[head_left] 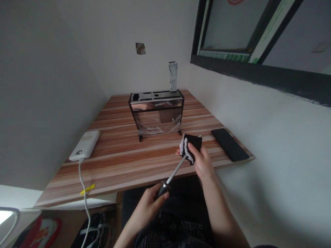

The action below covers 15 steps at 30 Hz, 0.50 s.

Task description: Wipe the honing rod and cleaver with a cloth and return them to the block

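Black with ragged white edging, the folded piece (196,140) sat in your right grip (202,161), thumb pressed on its face, held over the near edge of the bench (113,172). Your left grip (151,201) was closed around the dark handle of a metal rod (177,170), just off that same edge. The rod slanted up toward your right, its far end meeting the white edging; you couldn't tell whether the tip went inside, as the piece hid it. Beyond your hands, a dark-framed rack (157,117) stood upright on the bench, slots along its top, crumpled clear film across its lower front. A grey wrapped item (173,76) stood upright at the right end of the rack's top. Right side: a black phone (229,144) lay flat near the wall. Left side: a white power bank (85,145), a white cable (82,179) plugged in and running over the front edge, crossing yellow tape (89,189).
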### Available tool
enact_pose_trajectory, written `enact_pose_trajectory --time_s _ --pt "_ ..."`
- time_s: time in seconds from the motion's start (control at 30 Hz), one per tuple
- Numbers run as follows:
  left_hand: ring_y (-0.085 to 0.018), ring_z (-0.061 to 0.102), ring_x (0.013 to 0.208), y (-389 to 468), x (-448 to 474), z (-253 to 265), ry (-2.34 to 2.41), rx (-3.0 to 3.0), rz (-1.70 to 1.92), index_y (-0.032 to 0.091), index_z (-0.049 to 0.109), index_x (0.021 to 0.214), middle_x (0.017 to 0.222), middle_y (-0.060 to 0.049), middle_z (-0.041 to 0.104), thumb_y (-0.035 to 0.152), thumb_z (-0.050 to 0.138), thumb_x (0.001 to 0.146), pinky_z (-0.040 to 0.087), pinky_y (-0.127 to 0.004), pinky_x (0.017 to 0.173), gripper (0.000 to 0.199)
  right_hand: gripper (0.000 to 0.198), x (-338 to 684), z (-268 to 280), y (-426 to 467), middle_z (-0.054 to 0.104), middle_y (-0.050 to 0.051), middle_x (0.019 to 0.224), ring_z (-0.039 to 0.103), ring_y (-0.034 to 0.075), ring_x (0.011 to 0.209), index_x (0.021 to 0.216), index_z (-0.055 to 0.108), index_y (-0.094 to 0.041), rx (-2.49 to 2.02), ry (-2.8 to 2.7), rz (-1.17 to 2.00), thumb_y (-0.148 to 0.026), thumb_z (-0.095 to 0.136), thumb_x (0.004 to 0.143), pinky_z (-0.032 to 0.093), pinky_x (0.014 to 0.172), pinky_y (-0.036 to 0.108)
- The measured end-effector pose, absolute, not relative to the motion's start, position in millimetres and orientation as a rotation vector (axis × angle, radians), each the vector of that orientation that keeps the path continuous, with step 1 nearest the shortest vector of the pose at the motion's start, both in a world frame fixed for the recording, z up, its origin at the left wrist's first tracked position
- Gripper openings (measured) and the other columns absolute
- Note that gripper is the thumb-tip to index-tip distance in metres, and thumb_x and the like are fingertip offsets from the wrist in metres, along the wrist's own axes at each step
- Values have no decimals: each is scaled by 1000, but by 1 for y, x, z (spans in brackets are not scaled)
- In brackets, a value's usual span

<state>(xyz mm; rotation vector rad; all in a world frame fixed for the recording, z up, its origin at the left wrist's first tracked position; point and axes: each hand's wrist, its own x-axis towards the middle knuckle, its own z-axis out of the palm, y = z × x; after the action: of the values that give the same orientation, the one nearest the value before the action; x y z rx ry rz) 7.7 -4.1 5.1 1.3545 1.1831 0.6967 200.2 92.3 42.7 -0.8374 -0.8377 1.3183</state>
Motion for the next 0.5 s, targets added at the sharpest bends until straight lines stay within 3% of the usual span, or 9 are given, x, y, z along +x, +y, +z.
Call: enact_pose_trajectory --time_s 0.23,0.37,0.5 --pt "-15 46 73 -13 8 0 1196 1375 658 14 64 90 75 -1 54 53 56 85 37 -21 67 41 32 209 43 98 72 1 65 69 19 52 84 66 -17 -864 -717 1160 -46 73 72 64 60 40" --pt "-15 46 73 -15 8 -5 1242 1320 678 14 64 88 74 -1 54 57 60 81 38 -22 65 44 36 202 43 99 71 0 65 68 19 52 88 65 -18 -868 -672 1150 -50 70 74 64 58 41" --pt "-12 44 67 -11 8 -2 1192 1292 691 14 62 93 74 0 51 52 57 85 36 -20 61 40 38 187 39 95 72 2 66 69 21 54 87 65 -17 -868 -711 1239 -52 69 74 63 61 40"
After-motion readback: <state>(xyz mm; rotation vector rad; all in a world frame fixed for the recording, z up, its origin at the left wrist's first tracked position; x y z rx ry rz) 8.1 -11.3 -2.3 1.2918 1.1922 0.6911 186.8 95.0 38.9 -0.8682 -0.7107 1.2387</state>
